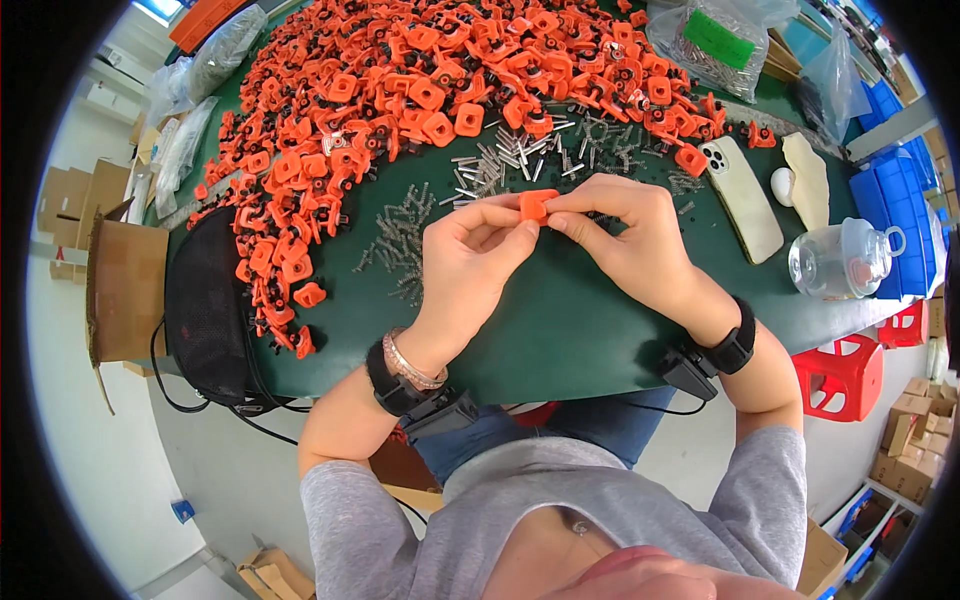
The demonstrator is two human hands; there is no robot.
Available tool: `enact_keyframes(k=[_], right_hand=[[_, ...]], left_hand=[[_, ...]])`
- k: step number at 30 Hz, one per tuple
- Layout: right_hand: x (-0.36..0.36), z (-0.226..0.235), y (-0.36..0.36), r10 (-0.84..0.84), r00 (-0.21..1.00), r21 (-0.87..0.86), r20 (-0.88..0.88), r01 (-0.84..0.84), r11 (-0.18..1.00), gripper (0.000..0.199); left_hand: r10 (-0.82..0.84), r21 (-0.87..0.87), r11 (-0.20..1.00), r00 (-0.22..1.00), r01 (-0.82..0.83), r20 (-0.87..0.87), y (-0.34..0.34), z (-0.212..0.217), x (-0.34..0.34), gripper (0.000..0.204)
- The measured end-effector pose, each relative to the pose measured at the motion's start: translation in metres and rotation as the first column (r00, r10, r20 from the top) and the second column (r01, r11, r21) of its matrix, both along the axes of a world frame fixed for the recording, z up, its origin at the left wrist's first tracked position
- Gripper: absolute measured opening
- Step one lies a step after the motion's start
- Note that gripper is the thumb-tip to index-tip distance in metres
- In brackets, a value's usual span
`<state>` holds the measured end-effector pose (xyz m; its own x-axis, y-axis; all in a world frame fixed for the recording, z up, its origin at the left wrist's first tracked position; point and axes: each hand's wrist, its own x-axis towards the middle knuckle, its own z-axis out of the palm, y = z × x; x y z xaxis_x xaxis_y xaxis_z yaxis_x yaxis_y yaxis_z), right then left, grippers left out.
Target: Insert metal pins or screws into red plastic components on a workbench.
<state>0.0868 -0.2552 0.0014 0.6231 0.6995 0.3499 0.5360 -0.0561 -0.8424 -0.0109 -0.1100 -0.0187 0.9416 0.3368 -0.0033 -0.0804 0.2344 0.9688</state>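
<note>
Over the green table, an orange plastic part (534,206) is pinched between both sets of fingertips. My left hand (470,255) closes on its left side with thumb and index finger. From the right, my right hand (630,235) grips the same part; whether it also holds something small there is hidden. Just beyond my hands lie silver metal pins (505,160). Small springs (400,240) are scattered left of my left hand, and more springs (615,140) lie past my right hand. A large heap of orange parts with black fittings (420,70) spreads across the far side and down the left.
On the right lie a phone (745,200), a clear jug (840,260) and blue bins (900,210). A plastic bag of metal pieces (715,45) stands at the back right. At left are a black bag (207,310) and a cardboard box (130,290). A red stool (845,380) stands below.
</note>
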Motion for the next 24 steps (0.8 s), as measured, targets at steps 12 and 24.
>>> enact_keyframes(k=[12, 24], right_hand=[[0.002, -0.002, 0.0, -0.009, 0.989, 0.025, 0.148, 0.006, 1.0, 0.008], [0.008, 0.001, -0.001, 0.131, 0.78, 0.059, -0.612, -0.121, 0.991, 0.023]], left_hand=[[-0.007, -0.034, 0.999, 1.0, 0.007, -0.016, -0.001, 0.002, 0.0, 0.006], [-0.072, 0.15, 0.987, 0.987, 0.049, 0.147, 0.001, -0.004, 0.001, 0.005]])
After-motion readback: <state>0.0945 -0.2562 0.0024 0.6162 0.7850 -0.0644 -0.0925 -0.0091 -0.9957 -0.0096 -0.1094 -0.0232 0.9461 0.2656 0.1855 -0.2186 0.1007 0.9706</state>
